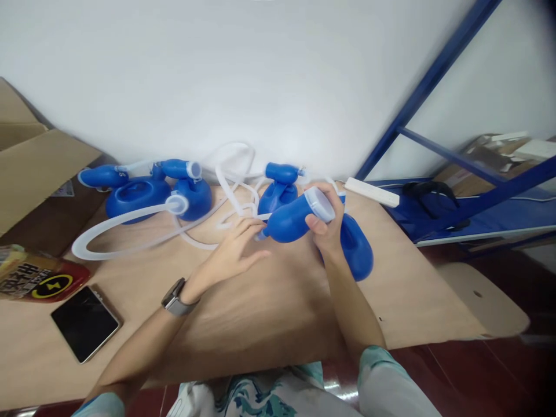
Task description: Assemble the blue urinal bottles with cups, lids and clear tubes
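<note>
My right hand (332,231) is wrapped round a blue plastic urinal head (289,223), near its wide end with a translucent white rim. Its narrow end points left, toward my left hand (232,255). That hand has its fingers stretched and its thumb apart; the fingertips are at the narrow connector, and I cannot tell if they touch it. A blue urinal bottle (357,249) stands partly hidden behind my right wrist. Behind the held piece is another blue bottle (271,197) with a blue head (282,172) on top.
More blue bottles (138,200) stand at the left with a looped translucent hose (117,255). A phone (86,324), a drink bottle (41,278) and an open cardboard box (47,153) are at the left. A white power strip (372,192) and a blue metal frame (428,78) are at the right.
</note>
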### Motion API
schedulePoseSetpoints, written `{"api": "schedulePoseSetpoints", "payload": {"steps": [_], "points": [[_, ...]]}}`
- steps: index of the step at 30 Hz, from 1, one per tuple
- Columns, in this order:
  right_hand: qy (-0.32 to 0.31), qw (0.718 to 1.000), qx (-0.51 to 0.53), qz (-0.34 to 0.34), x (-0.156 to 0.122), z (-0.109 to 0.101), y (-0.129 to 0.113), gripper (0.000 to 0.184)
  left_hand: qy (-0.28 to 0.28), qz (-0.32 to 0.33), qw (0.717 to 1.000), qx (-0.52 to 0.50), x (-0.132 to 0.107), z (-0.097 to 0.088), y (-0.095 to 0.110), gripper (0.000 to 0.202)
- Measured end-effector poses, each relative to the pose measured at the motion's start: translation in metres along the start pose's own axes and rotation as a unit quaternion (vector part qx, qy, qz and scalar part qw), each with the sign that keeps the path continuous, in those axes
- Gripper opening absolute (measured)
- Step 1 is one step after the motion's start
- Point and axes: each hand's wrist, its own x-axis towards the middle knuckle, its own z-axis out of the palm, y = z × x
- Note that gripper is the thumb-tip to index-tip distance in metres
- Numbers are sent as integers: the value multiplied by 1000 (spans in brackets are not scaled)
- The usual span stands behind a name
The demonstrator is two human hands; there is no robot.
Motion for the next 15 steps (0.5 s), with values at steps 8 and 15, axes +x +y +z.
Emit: {"api": "schedulePoseSetpoints", "payload": {"steps": [8,15], "points": [[37,991,-20,-125,-8,-6,-7,48,5,-67,995,-75,5,33,10,17],[22,989,-67,-127,-16,-29,5,60,-107,-173,959,-198,7,57,2,47]]}}
